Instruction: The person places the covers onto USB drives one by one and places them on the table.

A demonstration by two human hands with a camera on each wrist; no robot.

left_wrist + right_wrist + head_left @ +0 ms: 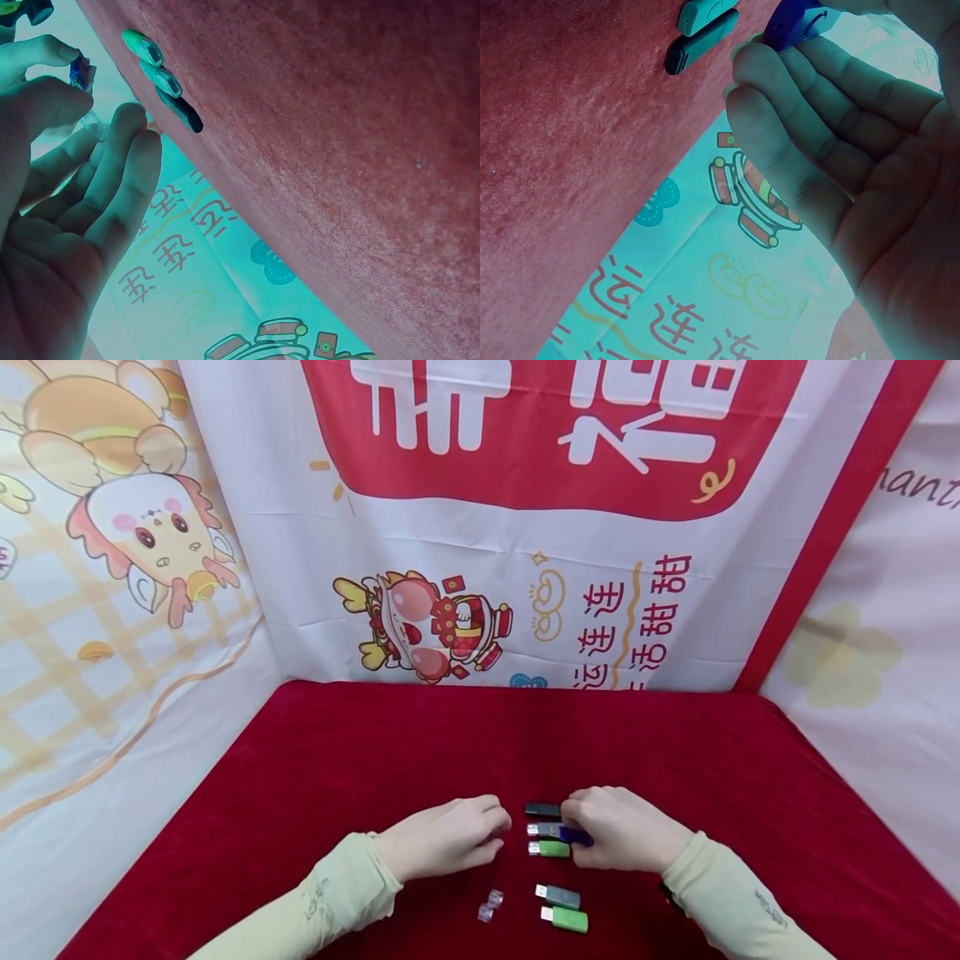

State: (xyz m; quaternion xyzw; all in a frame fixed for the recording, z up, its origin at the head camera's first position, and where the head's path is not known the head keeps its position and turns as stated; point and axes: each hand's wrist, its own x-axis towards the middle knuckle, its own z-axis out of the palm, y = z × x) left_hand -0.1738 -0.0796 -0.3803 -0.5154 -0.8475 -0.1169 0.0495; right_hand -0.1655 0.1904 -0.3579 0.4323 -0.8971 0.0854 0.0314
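My right hand (626, 827) pinches a dark blue USB flash drive (576, 836), its metal plug toward my left hand. Facing it, my left hand (450, 837) has curled fingers; a small clear piece like a cap (93, 124) glints between thumb and fingertips in the left wrist view, mostly hidden. Near the right fingertips, a black flash drive (542, 810), a grey one (542, 829) and a green one (553, 849) lie in a column. Closer to me are another grey drive (562, 897) and another green drive (568, 920), both with bare plugs. Two clear caps (486, 912) lie left of these.
A dark red cloth (375, 752) covers the table. Printed white hangings (465, 543) rise behind it and at both sides. A dark object (671, 897) shows partly beneath the right sleeve.
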